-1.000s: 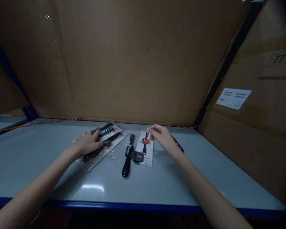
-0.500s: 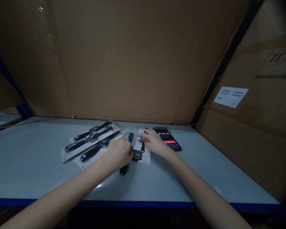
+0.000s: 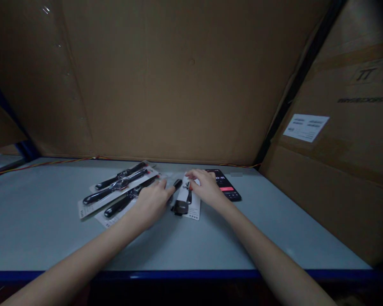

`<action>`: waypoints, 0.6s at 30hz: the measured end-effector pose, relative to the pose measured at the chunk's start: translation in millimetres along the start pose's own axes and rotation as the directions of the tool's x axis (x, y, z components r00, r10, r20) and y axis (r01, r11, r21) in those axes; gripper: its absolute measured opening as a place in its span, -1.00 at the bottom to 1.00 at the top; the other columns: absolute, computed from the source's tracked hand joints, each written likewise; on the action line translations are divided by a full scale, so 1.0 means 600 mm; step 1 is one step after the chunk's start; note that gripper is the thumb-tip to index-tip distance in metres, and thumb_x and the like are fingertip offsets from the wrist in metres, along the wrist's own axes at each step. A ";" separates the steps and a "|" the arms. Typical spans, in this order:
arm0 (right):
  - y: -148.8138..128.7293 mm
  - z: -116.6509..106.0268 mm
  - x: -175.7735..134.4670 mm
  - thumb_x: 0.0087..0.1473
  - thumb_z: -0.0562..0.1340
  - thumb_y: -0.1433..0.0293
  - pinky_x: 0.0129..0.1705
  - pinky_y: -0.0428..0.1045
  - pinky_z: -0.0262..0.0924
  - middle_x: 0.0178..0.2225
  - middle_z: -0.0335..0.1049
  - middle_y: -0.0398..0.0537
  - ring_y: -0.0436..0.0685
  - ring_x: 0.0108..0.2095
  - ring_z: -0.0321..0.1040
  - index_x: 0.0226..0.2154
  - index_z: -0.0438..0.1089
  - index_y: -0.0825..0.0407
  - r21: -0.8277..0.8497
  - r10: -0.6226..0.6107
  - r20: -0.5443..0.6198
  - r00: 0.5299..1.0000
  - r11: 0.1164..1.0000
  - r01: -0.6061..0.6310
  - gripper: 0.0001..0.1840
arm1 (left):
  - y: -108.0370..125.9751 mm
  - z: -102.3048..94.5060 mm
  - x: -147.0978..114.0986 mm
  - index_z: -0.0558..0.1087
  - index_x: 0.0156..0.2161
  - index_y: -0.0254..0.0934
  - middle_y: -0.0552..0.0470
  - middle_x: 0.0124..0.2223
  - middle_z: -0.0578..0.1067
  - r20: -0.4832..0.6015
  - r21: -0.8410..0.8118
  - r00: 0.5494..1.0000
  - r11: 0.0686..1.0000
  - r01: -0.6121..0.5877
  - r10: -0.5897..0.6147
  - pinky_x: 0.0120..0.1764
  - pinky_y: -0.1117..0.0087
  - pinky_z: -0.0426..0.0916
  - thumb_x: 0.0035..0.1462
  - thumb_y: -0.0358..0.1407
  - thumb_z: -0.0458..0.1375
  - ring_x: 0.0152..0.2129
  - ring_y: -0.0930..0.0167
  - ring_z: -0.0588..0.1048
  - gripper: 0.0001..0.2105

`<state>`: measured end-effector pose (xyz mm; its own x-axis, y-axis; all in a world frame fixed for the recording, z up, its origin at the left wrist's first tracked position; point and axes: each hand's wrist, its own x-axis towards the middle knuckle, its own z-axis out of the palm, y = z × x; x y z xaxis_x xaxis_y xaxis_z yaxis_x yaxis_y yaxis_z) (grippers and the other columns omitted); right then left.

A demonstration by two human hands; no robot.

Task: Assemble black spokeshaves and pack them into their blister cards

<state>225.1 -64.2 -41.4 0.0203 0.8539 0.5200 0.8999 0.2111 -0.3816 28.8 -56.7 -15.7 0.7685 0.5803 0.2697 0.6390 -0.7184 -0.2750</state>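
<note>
My left hand [image 3: 153,199] is closed around a long black item [image 3: 178,184]; one rounded end sticks out past the fingers and the rest is mostly hidden. A dark squarish piece [image 3: 180,208] lies just right of it, overlapping a white backing card [image 3: 194,208]; I cannot tell whether the two are joined. My right hand [image 3: 204,185] is over this card, fingers curled and thumb close to a small black-handled part [image 3: 189,196] with metal and red bits at its top. What the right fingertips pinch is too small to make out.
Several black-handled items [image 3: 97,197] in clear plastic on white cards lie overlapped at left. A phone [image 3: 230,191] with a running timer lies beside my right hand. Cardboard [image 3: 178,106] stands behind the grey table [image 3: 178,250], and a large carton [image 3: 332,178] at right.
My left hand has moved slightly left and turned the long black item, whose lower end no longer shows. The dark squarish piece sits farther left. My right hand stays over the card.
</note>
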 end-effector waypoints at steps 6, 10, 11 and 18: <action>-0.005 -0.004 -0.002 -0.01 0.11 0.47 -0.19 0.03 -0.13 -0.29 0.42 -0.11 0.12 -0.21 0.26 -0.31 0.35 -0.02 0.001 -0.027 -0.012 1.000 1.000 0.027 -0.82 | -0.006 -0.006 0.013 0.47 -0.37 -0.34 -0.16 -0.25 0.38 0.013 0.079 1.000 0.997 -0.016 0.015 -0.36 0.34 0.29 0.07 -0.47 -0.08 -0.27 0.27 0.36 -0.75; -0.010 -0.006 -0.004 0.00 0.12 0.45 -0.20 0.03 -0.14 -0.30 0.42 -0.11 0.12 -0.21 0.26 -0.33 0.36 -0.02 -0.009 -0.035 -0.021 0.999 0.999 0.035 -0.85 | 0.006 0.001 0.023 0.50 -0.39 -0.40 -0.21 -0.31 0.41 0.067 0.079 0.997 0.996 0.029 -0.035 -0.39 0.30 0.27 0.02 -0.31 0.01 -0.32 0.22 0.37 -0.76; -0.011 -0.007 -0.004 0.00 0.12 0.45 -0.20 0.02 -0.14 -0.30 0.42 -0.12 0.12 -0.21 0.25 -0.34 0.36 -0.02 -0.011 -0.038 -0.026 0.999 0.999 0.037 -0.86 | 0.009 0.004 0.024 0.50 -0.39 -0.41 -0.23 -0.29 0.42 0.058 0.081 0.998 0.996 0.021 -0.026 -0.36 0.27 0.26 0.00 -0.24 0.04 -0.30 0.20 0.36 -0.73; -0.020 -0.016 -0.005 0.02 0.11 0.44 -0.22 0.01 -0.15 -0.30 0.41 -0.12 0.11 -0.21 0.25 -0.36 0.36 -0.02 -0.012 -0.055 -0.044 0.998 0.998 0.054 -0.87 | 0.010 0.023 0.024 0.52 -0.38 -0.42 -0.26 -0.11 0.39 0.070 0.181 0.994 0.979 -0.095 0.083 -0.20 0.24 0.17 0.01 -0.37 0.03 -0.12 0.18 0.26 -0.78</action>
<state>218.8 -74.1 -31.1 -0.0100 0.8196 0.5729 0.9050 0.2510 -0.3434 44.0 -47.3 -26.4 0.8194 0.5441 0.1802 0.5590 -0.6889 -0.4614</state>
